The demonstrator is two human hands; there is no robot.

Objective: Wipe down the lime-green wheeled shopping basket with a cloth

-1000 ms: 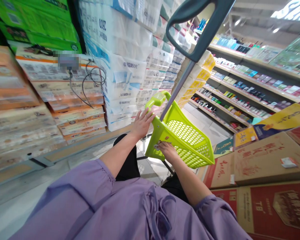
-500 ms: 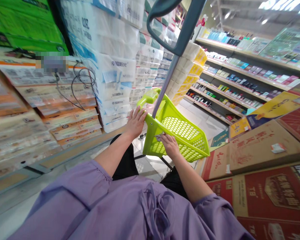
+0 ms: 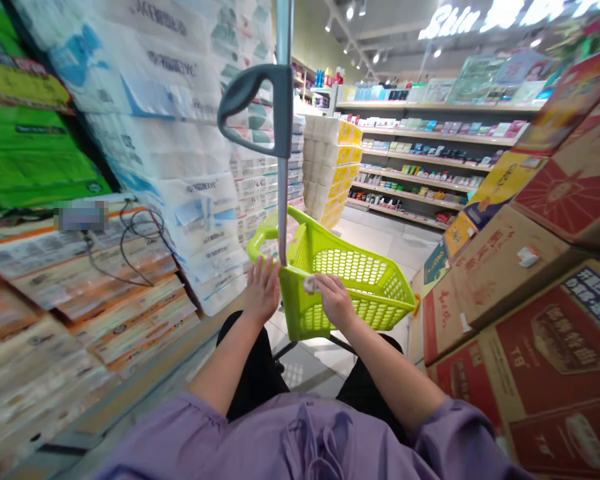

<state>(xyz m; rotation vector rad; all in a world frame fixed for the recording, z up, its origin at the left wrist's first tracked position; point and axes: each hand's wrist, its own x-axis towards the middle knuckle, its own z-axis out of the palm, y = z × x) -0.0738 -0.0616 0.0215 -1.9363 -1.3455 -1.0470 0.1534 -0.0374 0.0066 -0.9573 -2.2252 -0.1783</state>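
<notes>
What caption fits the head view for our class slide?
Left hand at a green basket, right hand holding a white wad at its rim.

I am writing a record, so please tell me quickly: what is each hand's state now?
Left hand: open, fingers extended against the lime-green perforated plastic basket.
Right hand: closed on a small crumpled whitish wad at the basket's rim.

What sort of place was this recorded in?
Most likely a shop or supermarket: shelves lined with small packaged goods, tall stacks of wrapped white packs, and a green shopping basket with a grey handle.
</notes>
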